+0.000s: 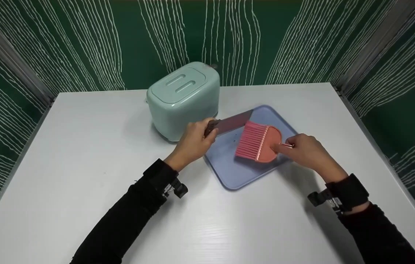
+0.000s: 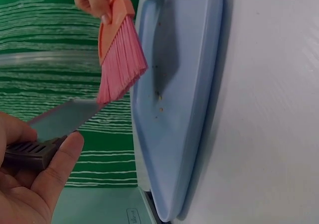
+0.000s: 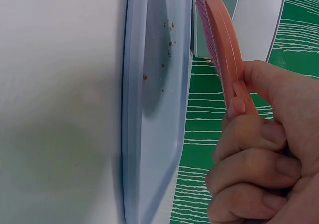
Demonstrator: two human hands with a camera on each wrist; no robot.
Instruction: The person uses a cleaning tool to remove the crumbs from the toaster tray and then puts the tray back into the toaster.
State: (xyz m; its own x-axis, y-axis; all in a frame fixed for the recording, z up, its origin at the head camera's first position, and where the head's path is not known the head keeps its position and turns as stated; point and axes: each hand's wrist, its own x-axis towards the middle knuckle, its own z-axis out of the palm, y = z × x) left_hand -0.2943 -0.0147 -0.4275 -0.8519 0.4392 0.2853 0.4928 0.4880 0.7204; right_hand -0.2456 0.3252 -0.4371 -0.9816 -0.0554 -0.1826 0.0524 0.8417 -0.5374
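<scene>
My left hand (image 1: 195, 140) grips the dark, slotted handle of a broad-bladed knife (image 1: 235, 123). Its blade reaches over the far-left part of a blue tray (image 1: 229, 176). In my right hand (image 1: 307, 150) is an orange hand brush (image 1: 271, 141) with pink bristles (image 2: 123, 64). Thumb and fingers pinch the brush's short handle, and the bristles point left toward the blade. The left wrist view shows the bristle ends at the blade's far end; whether they touch cannot be told. Both tools are above the tray, where small brown crumbs (image 3: 170, 44) lie scattered.
A mint-green toaster (image 1: 183, 101) with two slots stands close behind my left hand, beside the tray. Everything rests on a white table (image 1: 94, 176). Green walls (image 1: 273, 40) with white drip lines border its back and sides.
</scene>
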